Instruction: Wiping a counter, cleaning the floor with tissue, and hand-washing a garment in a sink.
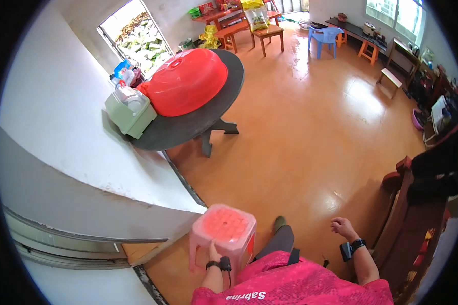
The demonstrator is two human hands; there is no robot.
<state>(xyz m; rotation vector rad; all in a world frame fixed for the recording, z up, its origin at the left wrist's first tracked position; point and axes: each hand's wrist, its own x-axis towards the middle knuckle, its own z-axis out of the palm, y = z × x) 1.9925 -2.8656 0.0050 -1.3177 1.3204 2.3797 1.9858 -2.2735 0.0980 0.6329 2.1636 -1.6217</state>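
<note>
My left hand [213, 254] grips a pink plastic stool [226, 225] at the near edge of its seat; the fingers are partly hidden under the rim. Red shows through an opening in the stool's side, perhaps another stool nested inside. Whether the legs touch the floor I cannot tell. A dark band with a small device sits on my left wrist. Out to the right, my right hand [343, 227] hangs over the floor with loosely curled fingers and nothing in it. That wrist also wears a banded device.
A dark oval table [187, 131] ahead bears an upturned red plastic basin [191, 82] and a pale green dish box [131, 112]. White wall [99, 164] runs along the left. A dark wooden bench [416, 225] stands close on the right. Farther off are a blue plastic chair [324, 37] and a wooden chair [268, 32].
</note>
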